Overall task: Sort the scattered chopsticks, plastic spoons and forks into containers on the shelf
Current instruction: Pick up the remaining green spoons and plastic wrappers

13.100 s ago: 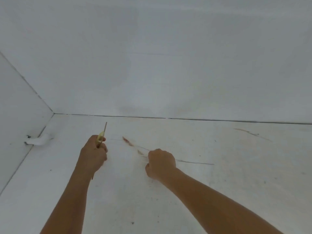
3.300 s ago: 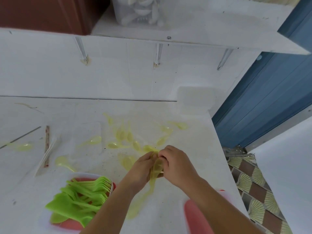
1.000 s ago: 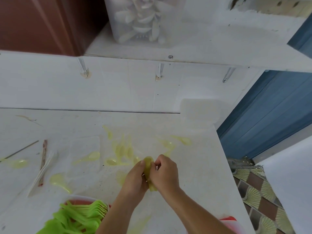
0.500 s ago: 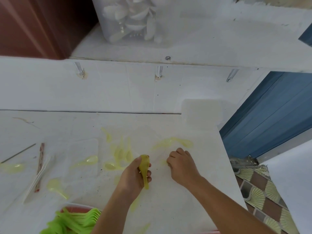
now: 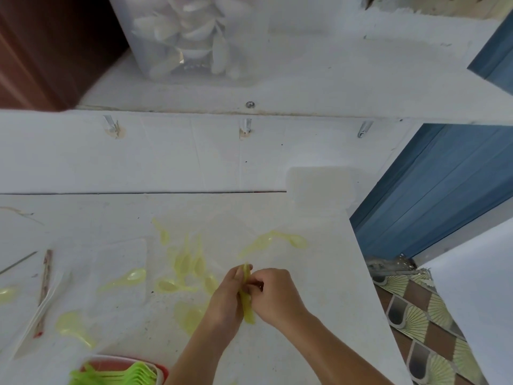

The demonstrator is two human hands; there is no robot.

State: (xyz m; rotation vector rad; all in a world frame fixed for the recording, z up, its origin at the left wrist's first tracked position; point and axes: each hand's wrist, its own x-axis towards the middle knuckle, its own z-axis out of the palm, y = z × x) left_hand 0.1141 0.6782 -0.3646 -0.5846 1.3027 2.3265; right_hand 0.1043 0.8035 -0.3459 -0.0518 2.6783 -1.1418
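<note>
**Right hand back at the spoon bundle**

Since half a second ago, the right hand (image 5: 274, 295) has been lifted off the table (image 5: 319, 301) and brought back against the left hand (image 5: 224, 298).

Nearest, green forks (image 5: 119, 375) are seen stacked in a red container (image 5: 163, 370) at the bottom edge. Just beyond, a bundle of yellow spoons (image 5: 246, 307) is gripped in the curled left fingers and pinched near its middle by the right fingertips, apparently while a spoon is being added. Past the hands, loose spoons (image 5: 186, 262) lie scattered, with a pair of spoons (image 5: 274, 241) toward the right edge. Wrapped chopsticks (image 5: 45, 284) lie well to the left. Farthest, a clear container (image 5: 194, 37) of white spoons stands on the shelf (image 5: 333, 87).

Risk judged: the slick nested handles could fan out and drop if the left grip is loosened. The pair nearer the edge could be swept off by a careless reach.
</note>
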